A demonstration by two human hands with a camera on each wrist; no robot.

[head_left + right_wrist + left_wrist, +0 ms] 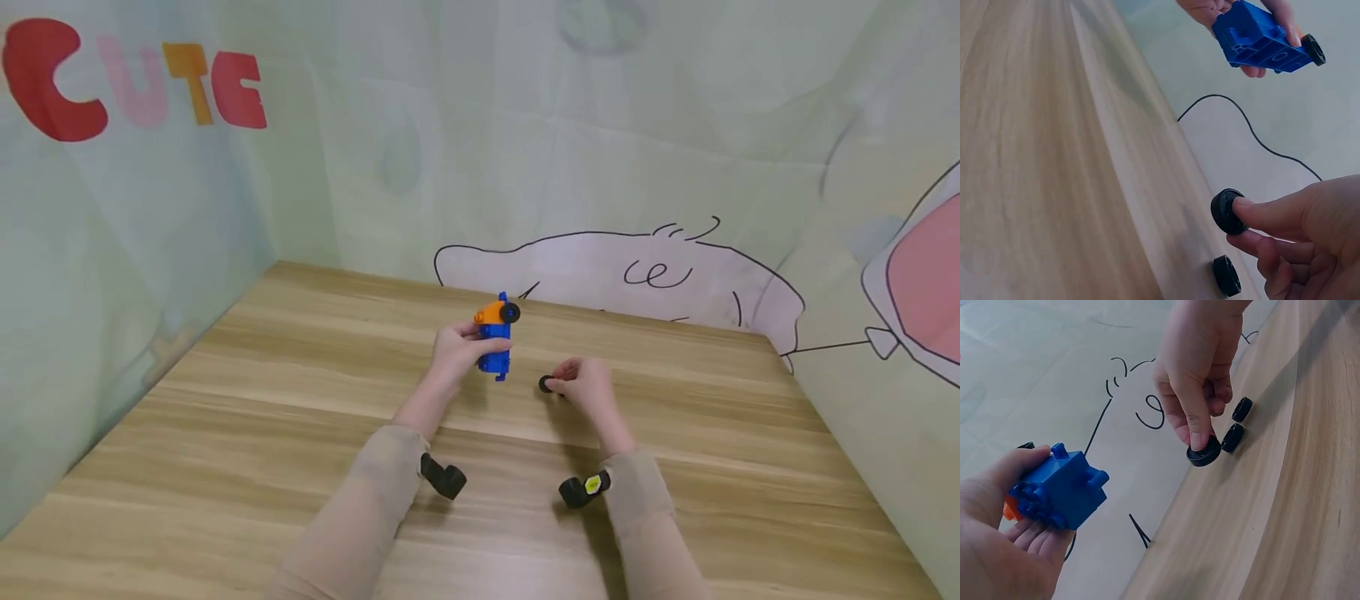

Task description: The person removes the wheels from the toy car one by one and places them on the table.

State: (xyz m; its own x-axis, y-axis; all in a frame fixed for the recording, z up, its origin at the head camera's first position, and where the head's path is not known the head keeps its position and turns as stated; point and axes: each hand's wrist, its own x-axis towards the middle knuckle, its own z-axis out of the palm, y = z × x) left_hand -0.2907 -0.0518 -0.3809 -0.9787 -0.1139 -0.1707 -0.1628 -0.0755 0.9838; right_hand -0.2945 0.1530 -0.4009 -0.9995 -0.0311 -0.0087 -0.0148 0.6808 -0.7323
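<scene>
My left hand [452,357] grips a blue and orange toy car [494,363] by its sides, thumb across the blue body. The car is held up on end above the table, and one black wheel [510,312] shows on its orange end. To the right, my right hand [591,390] pinches a loose black toy wheel [1205,455] between thumb and fingers, apart from the car. In the left wrist view, two more black wheels [1242,409] stand on the wood close beside the pinched one. The car's ribbed underside faces the right wrist camera.
The wooden table [262,467] runs back to a printed cloth [360,183] with drawn figures and coloured letters. Black wrist cameras [446,481] stick out inward from both sleeves, over the table's near middle.
</scene>
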